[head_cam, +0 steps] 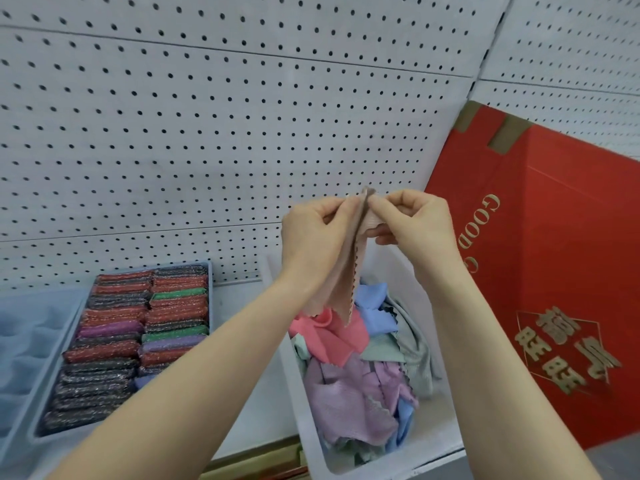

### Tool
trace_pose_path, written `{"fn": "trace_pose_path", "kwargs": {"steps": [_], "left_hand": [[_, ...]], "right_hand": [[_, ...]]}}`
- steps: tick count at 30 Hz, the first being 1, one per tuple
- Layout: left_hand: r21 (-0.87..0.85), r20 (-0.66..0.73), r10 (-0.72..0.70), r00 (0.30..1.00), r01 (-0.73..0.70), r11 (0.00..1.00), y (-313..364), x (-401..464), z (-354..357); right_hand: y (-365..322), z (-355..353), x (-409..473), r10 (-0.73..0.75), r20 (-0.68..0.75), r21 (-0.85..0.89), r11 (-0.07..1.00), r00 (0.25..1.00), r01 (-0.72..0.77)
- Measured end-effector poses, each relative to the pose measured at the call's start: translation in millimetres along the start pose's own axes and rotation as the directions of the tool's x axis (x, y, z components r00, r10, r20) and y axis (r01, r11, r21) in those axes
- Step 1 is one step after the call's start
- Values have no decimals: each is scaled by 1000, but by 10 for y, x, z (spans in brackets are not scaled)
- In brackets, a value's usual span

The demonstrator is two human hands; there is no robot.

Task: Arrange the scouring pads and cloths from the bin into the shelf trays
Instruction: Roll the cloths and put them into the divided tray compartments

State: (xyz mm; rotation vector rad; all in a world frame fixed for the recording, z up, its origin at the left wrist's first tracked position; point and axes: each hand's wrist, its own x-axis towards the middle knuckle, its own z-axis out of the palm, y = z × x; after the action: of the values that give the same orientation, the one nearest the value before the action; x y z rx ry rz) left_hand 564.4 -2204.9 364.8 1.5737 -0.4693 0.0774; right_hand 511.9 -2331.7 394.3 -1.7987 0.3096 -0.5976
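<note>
- Held up in front of a white perforated pegboard wall [207,133]: a thin beige-pink cloth with a zigzag-cut edge [346,271], hanging down from its top corner.
- Left hand [311,237] pinching the cloth's upper edge from the left, fingers curled against the fabric.
- Right hand [419,223] pinching the same top corner from the right, thumb and forefinger closed on it, other fingers curled beneath.
- Both hands meeting at the cloth's top, touching or nearly so; lower end of the cloth dangling just above the bin.
- Directly below: a white rectangular plastic bin [298,403] on the shelf, filled with a loose heap of crumpled cloths [363,375] in pink, blue, lilac, pale green and grey.
- Left of the bin, near the shelf's left end: a pale blue plastic tray [212,299] packed with two rows of glittery scouring pads [121,341] in red, black, green and purple, standing on edge.
- Further left, touching that tray's side: a second pale blue tray [20,438] holding soft light blue material, blurred and cut off by the picture's left edge.
- Right of the bin, against the pegboard: a large red cardboard box with gold lettering [554,271], brown tape on its top.
- Along the shelf's front edge, beneath the forearms: a strip of yellowish-brown trim [259,459], partly hidden.
</note>
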Motion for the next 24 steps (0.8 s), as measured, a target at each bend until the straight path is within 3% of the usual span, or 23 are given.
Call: {"fn": "trace_pose_path", "kwargs": {"steps": [4,9,13,15,17,18,20,24], "left_hand": [[-43,7,36,999,-36,998,86,-50,-11],[-115,125,29,992,-15,993,113,-92,-38],[-211,109,-28,994,51,976,108,-28,-104],[-254,165,-76,983,116,960,157,25,-155],[-307,222,-102,970,169,936,209,88,-212],[-332,240,-108,965,186,925,220,121,-236],[-344,248,-122,961,204,917,219,182,-273],[-365,235,-242,941,316,876,114,190,-303]], "right_hand": [[-73,-28,-27,-25,21,77,997,999,23],[-89,-54,-62,-82,65,50,996,994,79],[63,-224,-4,-110,-31,119,986,993,113],[246,-296,4,-98,177,104,991,979,80],[447,-269,-60,-71,499,135,991,864,3],[519,-244,-103,-51,581,147,988,813,-43],[560,-173,-170,-40,612,223,967,789,-124],[515,-70,-178,32,468,310,930,883,-198]]}}
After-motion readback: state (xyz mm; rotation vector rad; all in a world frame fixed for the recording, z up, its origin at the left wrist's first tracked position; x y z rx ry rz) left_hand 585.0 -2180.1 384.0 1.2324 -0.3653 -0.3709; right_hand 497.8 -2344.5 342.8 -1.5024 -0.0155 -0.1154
